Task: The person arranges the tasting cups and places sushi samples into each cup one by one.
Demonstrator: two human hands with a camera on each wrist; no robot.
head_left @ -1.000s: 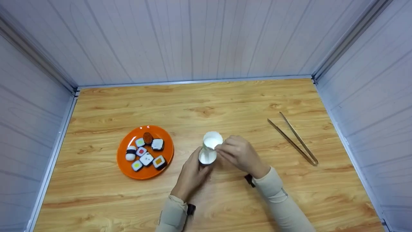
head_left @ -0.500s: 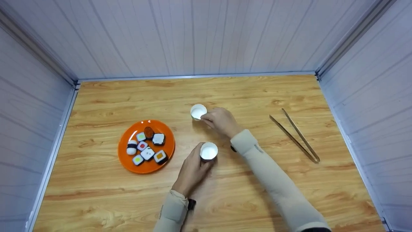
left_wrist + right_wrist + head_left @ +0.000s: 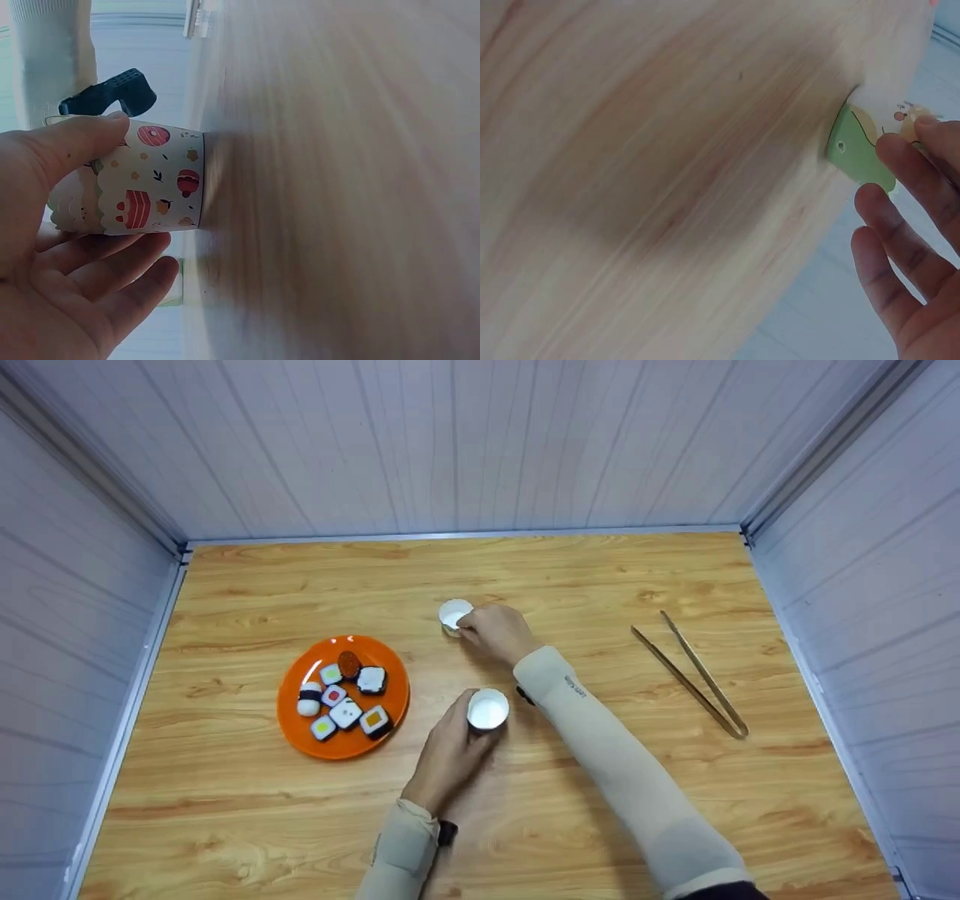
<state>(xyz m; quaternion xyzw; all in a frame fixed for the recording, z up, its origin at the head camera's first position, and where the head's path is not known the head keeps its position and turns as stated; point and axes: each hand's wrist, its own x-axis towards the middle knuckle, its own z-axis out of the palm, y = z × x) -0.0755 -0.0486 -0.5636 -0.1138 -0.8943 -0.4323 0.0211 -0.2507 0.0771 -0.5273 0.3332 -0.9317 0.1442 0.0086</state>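
My left hand (image 3: 450, 750) holds a white paper cup (image 3: 154, 176) printed with cakes and doughnuts; its thumb lies along one side, fingers along the other. That cup's base is right at the wooden table top, and its open mouth faces up in the head view. Farther back, my right hand (image 3: 501, 631) pinches a second paper cup (image 3: 862, 142), green and white with a drawn pattern, near its rim between thumb and forefinger. The other fingers of the right hand are spread away from this cup. Its white inside shows in the head view.
An orange plate (image 3: 291, 712) with several sushi pieces (image 3: 346, 712) is on the left of the table. Metal tongs (image 3: 686, 681) lie spread on the right. Pale panel walls (image 3: 450, 450) close off the back and both sides.
The right hand has lifted the second cup out of the left hand's cup and carried it back and to the left, down to the table. The left hand has stayed nearly still.
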